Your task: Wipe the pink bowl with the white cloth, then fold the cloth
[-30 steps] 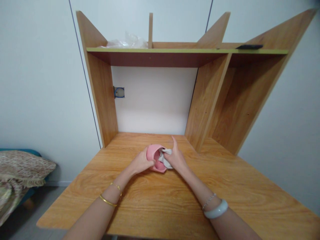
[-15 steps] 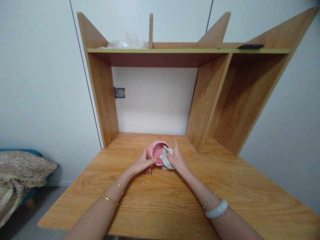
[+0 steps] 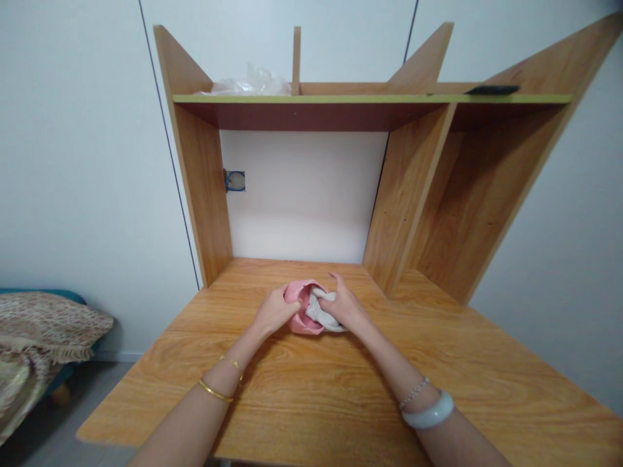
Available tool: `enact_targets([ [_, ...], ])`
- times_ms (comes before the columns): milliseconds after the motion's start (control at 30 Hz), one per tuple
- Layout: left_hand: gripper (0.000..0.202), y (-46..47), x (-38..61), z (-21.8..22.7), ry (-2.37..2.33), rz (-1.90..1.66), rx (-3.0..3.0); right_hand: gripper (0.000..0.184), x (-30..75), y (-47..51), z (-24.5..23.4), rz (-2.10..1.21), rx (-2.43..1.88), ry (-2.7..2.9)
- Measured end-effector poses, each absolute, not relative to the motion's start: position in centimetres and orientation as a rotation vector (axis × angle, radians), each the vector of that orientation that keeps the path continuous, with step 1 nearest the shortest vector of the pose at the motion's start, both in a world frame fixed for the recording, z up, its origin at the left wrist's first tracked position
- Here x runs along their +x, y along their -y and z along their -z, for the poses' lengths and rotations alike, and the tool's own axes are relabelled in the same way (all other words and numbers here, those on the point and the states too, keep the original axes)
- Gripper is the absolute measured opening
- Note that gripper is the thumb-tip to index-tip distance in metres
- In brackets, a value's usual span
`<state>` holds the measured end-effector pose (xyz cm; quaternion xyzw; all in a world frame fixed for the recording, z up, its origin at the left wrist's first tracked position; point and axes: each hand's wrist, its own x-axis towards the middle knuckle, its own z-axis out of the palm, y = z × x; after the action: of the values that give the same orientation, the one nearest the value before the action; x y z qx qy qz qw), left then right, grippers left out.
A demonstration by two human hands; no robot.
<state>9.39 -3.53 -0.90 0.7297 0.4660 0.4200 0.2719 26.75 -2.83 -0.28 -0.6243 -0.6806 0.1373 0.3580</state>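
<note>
1. Two things are held above or on the wood-grain worktop point(image 3: 311, 402): a pink faceted container point(image 3: 304, 323) and a pale grey cloth point(image 3: 322, 315). Taking the container as the clock's centre, the other places follow from it.
2. The container is tipped on its side near the middle of the worktop, its mouth turned towards 3 o'clock. Whether its underside touches the wood, I cannot tell.
3. At 9 o'clock, the left hand point(image 3: 274, 311) is closed around the container, thumb at the rim and the other fingers behind the outer wall, mostly hidden.
4. At 3 o'clock, the right hand point(image 3: 346, 308) grips the cloth, which is bunched partly inside the mouth and partly outside it. One digit of this hand sticks up, apart from the cloth.
5. Towards 8 o'clock, a gold bangle point(image 3: 215, 392) circles the left forearm; towards 4 o'clock, a pale thick bangle point(image 3: 429, 412) circles the right.
6. Up on the green-edged shelf point(image 3: 365, 99), a clear plastic bag point(image 3: 257, 83) lies between 11 and 12 o'clock, and a flat black object point(image 3: 492, 90) between 1 and 2.
7. Well off at 9 o'clock, a fringed, patterned blanket point(image 3: 48, 321) drapes over blue furniture.
</note>
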Motion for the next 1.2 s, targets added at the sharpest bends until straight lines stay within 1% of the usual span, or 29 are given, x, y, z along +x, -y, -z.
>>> enact_targets([
  [100, 0.027, 3.6, 9.1, 1.0, -1.292, -1.036, 2.072, 0.073, 26.6, 3.0, 0.5, -0.343, -1.588, 1.806],
  [200, 0.030, 3.6, 9.0, 1.3, -1.279, -1.064, 2.087, 0.068, 26.5, 2.9, 1.1, -0.369, -1.518, 1.798],
  [333, 0.048, 3.3, 9.0, 1.7, -1.302, -1.214, 1.940, 0.067, 26.6, 2.7, 1.7, -0.379, -1.472, 1.719],
  [467, 0.061, 3.1, 9.2, 2.2, -1.215, -1.328, 1.835, 0.063, 26.9, 2.5, 1.6, -0.415, -1.476, 1.603],
  [600, 0.076, 3.6, 9.7, 2.3, -1.054, -1.253, 1.699, 0.060, 27.2, 2.2, 1.7, -0.493, -1.394, 1.483],
  [667, 0.074, 3.8, 10.1, 2.4, -0.938, -1.215, 1.658, 0.059, 27.2, 2.1, 1.9, -0.539, -1.358, 1.451],
  [733, 0.066, 3.9, 10.5, 2.4, -0.878, -1.224, 1.629, 0.060, 27.2, 2.0, 2.1, -0.585, -1.345, 1.437],
  [867, 0.049, 3.7, 10.6, 2.0, -0.958, -1.290, 1.622, 0.067, 26.8, 2.1, 2.0, -0.622, -1.398, 1.451],
  [933, 0.043, 3.7, 10.4, 1.6, -1.013, -1.305, 1.675, 0.073, 26.7, 2.2, 1.5, -0.579, -1.459, 1.484],
  [1067, 0.043, 4.0, 9.9, 0.9, -1.062, -1.252, 1.852, 0.082, 26.8, 2.8, 0.5, -0.384, -1.593, 1.609],
  [1200, 0.040, 4.4, 9.6, 1.0, -1.118, -1.102, 2.020, 0.080, 27.1, 3.4, 0.3, -0.259, -1.648, 1.774],
])
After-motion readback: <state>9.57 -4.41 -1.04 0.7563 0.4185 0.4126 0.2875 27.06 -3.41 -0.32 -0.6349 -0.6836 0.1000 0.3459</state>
